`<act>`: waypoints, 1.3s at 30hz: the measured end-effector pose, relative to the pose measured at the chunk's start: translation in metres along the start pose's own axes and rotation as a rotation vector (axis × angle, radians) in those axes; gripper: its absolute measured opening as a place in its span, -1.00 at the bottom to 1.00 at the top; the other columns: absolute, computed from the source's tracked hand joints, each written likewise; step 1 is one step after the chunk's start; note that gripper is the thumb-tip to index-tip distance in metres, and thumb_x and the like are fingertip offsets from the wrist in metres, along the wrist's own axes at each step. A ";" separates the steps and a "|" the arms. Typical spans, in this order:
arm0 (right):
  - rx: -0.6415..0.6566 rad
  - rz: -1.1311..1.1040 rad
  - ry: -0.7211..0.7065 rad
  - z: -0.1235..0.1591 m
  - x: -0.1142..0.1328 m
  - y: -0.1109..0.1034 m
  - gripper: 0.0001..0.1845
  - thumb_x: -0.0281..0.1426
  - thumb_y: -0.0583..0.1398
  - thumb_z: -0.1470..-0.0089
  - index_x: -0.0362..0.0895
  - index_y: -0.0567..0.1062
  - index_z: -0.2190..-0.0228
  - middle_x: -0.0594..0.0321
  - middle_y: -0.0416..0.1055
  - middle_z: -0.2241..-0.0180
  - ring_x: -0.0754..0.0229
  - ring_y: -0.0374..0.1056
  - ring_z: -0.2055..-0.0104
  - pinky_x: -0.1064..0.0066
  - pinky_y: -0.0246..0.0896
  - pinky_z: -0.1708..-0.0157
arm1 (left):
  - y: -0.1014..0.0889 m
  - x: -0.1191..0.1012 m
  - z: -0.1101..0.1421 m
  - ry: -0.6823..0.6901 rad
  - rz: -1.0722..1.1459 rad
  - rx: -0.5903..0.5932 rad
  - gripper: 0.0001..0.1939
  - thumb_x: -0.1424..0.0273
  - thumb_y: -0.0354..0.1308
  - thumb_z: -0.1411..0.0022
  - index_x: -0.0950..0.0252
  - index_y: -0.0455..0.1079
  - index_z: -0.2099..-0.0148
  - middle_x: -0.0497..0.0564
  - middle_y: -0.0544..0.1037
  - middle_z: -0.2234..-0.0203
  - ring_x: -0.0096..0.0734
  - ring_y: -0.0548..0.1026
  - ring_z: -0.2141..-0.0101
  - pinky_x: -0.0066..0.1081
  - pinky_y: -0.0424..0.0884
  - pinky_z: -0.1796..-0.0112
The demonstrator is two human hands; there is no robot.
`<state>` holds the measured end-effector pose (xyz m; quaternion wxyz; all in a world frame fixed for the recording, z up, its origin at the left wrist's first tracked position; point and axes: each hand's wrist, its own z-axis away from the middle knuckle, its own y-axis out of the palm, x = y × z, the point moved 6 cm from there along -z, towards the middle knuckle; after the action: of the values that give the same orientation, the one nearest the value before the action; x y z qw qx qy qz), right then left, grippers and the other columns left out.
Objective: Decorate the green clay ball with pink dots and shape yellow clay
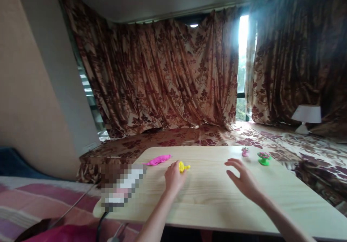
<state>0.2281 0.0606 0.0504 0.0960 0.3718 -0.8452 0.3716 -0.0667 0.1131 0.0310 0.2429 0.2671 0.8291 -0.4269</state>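
A small, glossy yellow piece with a rounded body and a narrow stem (181,167) is at the fingertips of the left hand (175,177), over the pale wood-grain tabletop (206,195). Its rounded part sits against the curled fingers, and the stem points right, away from them, toward the middle of the table. The left fingers are bent and close together; the back of the hand hides their undersides, so I cannot tell whether they pinch the piece or only touch it.

Just beyond and left of that hand lies an elongated, bright pink, soft-looking lump (159,159). Nearer the table's left edge is a white and pinkish oblong object (126,186) covered by pixel blocks, so any label on it is unreadable. A black cable (100,222) hangs by its near end.

The right hand (242,178) is well apart from the yellow piece, its thumb and fingers spread with a clear gap, holding nothing. Past it, near the far right corner, stand a small pink figure with a knobbly top (245,152) and a bright green, footed shape topped with pink dots (264,158). Brown floral curtains (170,76) hang behind.
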 end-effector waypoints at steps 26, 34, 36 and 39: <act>0.077 -0.682 0.121 0.016 0.072 0.083 -0.68 -0.38 0.18 0.05 -0.06 0.37 0.17 0.19 0.25 0.12 0.21 0.30 0.17 0.46 0.33 0.35 | 0.018 -0.050 0.070 -0.137 0.805 0.254 -0.65 0.17 0.09 -0.10 0.31 0.35 0.15 0.01 0.47 0.34 -0.43 0.43 0.40 -0.50 0.35 0.44; 0.054 -0.542 0.214 0.017 0.053 0.096 -0.80 -0.33 0.21 0.08 -0.14 0.47 0.34 0.26 0.38 0.42 0.27 0.32 0.44 0.46 0.28 0.48 | 0.016 -0.053 0.070 -0.204 0.907 0.339 -0.64 0.22 0.09 -0.08 0.29 0.35 0.09 0.06 0.48 0.18 -0.33 0.45 0.26 -0.47 0.39 0.37; 0.046 -0.511 0.221 0.018 0.054 0.096 -0.83 -0.31 0.18 0.04 -0.15 0.47 0.39 0.27 0.37 0.48 0.28 0.30 0.49 0.48 0.24 0.51 | 0.017 -0.053 0.070 -0.212 0.927 0.350 -0.62 0.22 0.10 -0.08 0.29 0.36 0.08 0.06 0.50 0.21 -0.34 0.46 0.28 -0.47 0.40 0.37; 0.033 -0.554 0.248 0.017 0.056 0.094 -0.80 -0.27 0.14 -0.02 -0.15 0.45 0.41 0.27 0.38 0.49 0.27 0.30 0.49 0.48 0.23 0.51 | 0.022 -0.050 0.069 -0.236 0.948 0.333 -0.60 0.19 0.13 -0.05 0.33 0.39 0.11 0.06 0.53 0.28 -0.36 0.48 0.36 -0.48 0.40 0.42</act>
<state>0.1252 0.0593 0.0105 0.2902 0.5415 -0.6873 0.3875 -0.0034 0.0545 0.0144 0.4559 0.5985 0.5048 -0.4232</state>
